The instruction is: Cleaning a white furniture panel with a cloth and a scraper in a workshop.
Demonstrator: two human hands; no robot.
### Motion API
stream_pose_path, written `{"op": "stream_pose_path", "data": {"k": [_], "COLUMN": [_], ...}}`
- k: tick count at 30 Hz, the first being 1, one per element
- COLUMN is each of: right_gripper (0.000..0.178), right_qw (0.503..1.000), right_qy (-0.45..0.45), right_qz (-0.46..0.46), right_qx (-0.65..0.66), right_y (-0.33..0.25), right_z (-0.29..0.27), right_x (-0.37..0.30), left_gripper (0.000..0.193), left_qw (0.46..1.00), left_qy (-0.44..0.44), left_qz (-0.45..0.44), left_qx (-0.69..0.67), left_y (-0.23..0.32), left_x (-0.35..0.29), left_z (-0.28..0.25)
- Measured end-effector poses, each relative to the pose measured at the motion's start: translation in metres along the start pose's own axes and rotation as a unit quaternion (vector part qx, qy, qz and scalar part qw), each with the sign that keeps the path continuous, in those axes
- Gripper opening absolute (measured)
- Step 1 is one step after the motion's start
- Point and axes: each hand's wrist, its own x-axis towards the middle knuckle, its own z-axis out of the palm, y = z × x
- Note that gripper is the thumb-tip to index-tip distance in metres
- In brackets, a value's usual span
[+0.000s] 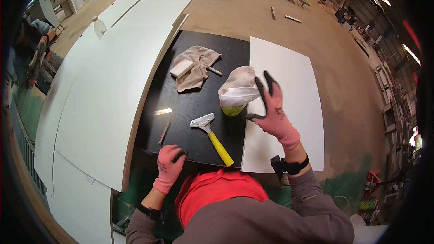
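My right hand (276, 116), in a pink glove with dark fingertips, is open with its fingers spread. It is over the white panel (289, 74), close beside a beige cloth (239, 79) and a white cloth (239, 96) on top of a green container (233, 110). At the near edge of the black tabletop (187, 104), my left hand (169, 165) has its fingers curled; anything inside them is hidden. Between the hands lies a scraper (213, 138) with a yellow handle and metal head. A small marked stick (164, 133) lies just beyond my left hand.
A crumpled beige cloth (199, 61), a white block (181, 68), a short pen-like stick (214, 71) and a metal strip (163, 111) are on the tabletop. Large white panels (108, 86) fill the left, with a clear bottle (98, 26). Another person (38, 56) is at far left.
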Motion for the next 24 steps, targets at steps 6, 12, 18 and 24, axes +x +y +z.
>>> {"op": "stream_pose_path", "data": {"k": [6, 12, 18, 24], "right_gripper": [0.080, 0.073, 0.063, 0.054], "right_qw": [0.927, 0.901, 0.856, 0.696], "right_qy": [-0.066, -0.191, -0.230, -0.201], "right_qz": [0.112, 0.045, 0.137, 0.342], "right_qx": [0.352, 0.387, 0.443, 0.599], "right_y": [-0.048, -0.085, -0.076, -0.049], "right_z": [0.007, 0.045, 0.033, 0.023], "right_x": [-0.046, -0.043, -0.045, -0.075], "left_gripper": [0.010, 0.016, 0.012, 0.053], "left_qw": [0.878, 0.868, 0.946, 0.998], "left_qy": [0.036, -0.057, -0.106, -0.057], "left_qz": [-0.324, -0.321, -0.209, 0.032], "left_qx": [-0.351, -0.375, -0.225, 0.022], "left_y": [0.053, 0.098, 0.058, -0.034], "left_x": [0.052, 0.062, 0.084, 0.192], "left_z": [-0.008, 0.006, 0.003, 0.092]}}
